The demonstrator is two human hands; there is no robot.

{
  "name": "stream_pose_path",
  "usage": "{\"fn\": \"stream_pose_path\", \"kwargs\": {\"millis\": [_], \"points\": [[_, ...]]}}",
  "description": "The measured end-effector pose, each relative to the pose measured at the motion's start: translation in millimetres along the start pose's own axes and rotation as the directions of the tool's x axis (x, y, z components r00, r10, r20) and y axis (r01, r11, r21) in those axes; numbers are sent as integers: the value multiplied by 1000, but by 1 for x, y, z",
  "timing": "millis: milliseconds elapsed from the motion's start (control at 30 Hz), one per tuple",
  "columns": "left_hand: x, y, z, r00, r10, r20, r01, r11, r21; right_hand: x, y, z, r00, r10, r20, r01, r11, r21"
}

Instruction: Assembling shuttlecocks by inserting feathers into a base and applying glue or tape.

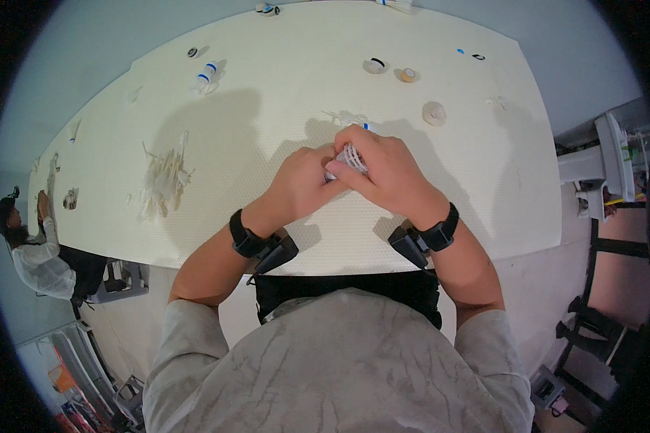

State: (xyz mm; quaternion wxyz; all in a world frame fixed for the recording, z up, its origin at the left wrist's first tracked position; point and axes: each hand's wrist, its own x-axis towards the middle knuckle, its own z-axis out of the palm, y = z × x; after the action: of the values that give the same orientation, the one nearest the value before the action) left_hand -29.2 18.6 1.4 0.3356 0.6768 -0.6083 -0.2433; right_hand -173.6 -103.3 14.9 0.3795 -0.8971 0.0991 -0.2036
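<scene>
Close together over the near middle of the table, both my hands are closed around a small bundle of white cable (352, 160) wound in loops. My right hand (396, 172) wraps over the loops, its thumb pressed along their near side. My left hand (296, 180) grips the bundle from the other side; most of its fingers are hidden. Just beyond the hands lie thin white strips (347, 117) and a bit of blue. To the left of my left hand spreads a loose pile of white strips (166, 180).
Clear tape (434, 113), a tan roll (408, 75) and a black-and-white ring (375, 66) lie at the far right of the white table (303, 79). Blue-banded clear rolls (206, 76) stand far left. Another person (40, 252) sits at the table's left end.
</scene>
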Motion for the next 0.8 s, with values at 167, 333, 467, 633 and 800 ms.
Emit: {"fn": "stream_pose_path", "kwargs": {"millis": [167,333,467,633,800], "points": [[2,-1,-8,995,6,96,-7,1000,10,-1,-2,1,999,10,-33,-8,998,58],[0,2,-19,993,75,89,-49,961,-272,3,6,6,924,-16,-381,101,974,204],[4,-6,-33,963,-27,267,133,913,-385,-1,21,-48,808,403,-430,19,712,702],[8,-16,-33,986,-35,165,145,669,-729,5,21,-34,805,411,-428,-39,757,652],[9,-20,-40,971,-105,214,238,477,-846,4,24,-28,833,382,-400,-76,795,601]]}}
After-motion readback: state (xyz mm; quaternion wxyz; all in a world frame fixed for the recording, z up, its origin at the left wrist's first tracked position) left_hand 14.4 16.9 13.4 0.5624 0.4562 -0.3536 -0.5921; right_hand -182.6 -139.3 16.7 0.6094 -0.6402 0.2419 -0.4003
